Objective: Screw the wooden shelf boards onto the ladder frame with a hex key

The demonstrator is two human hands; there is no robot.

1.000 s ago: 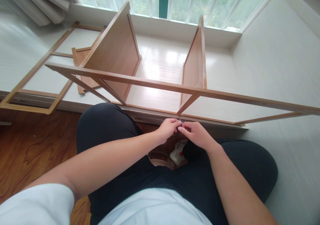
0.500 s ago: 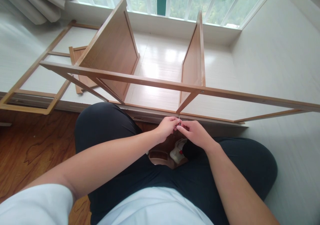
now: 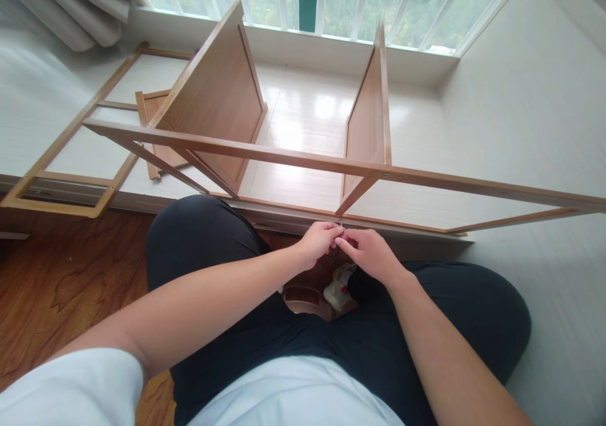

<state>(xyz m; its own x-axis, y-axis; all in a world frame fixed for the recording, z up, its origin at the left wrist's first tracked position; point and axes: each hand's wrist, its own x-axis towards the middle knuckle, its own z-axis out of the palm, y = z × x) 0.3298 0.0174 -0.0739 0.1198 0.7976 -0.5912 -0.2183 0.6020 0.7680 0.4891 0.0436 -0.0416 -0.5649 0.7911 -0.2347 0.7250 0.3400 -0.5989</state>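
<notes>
My left hand [image 3: 318, 245] and my right hand [image 3: 373, 254] meet just below the lower rail of a wooden shelf frame [image 3: 279, 154]. Between their fingertips a thin metal rod [image 3: 341, 223] points up toward the rail, where a shelf panel [image 3: 367, 110] joins it. Fingers of both hands are pinched around the rod; its lower part is hidden, so whether it is a key or a screw I cannot tell. A second, larger-looking panel [image 3: 213, 98] stands in the frame to the left.
Another wooden frame [image 3: 71, 132] lies at the left on the pale ledge [image 3: 288, 104], with a small wooden panel piece [image 3: 161, 154] beside it. A white wall [image 3: 530, 98] bounds the right. Below my hands are a stool-like brown object [image 3: 303, 296] and a white shoe [image 3: 338, 290].
The view has shifted slightly, so everything sits a little further right and lower. Both hands keep the same pinch at the same spot under the rail.
</notes>
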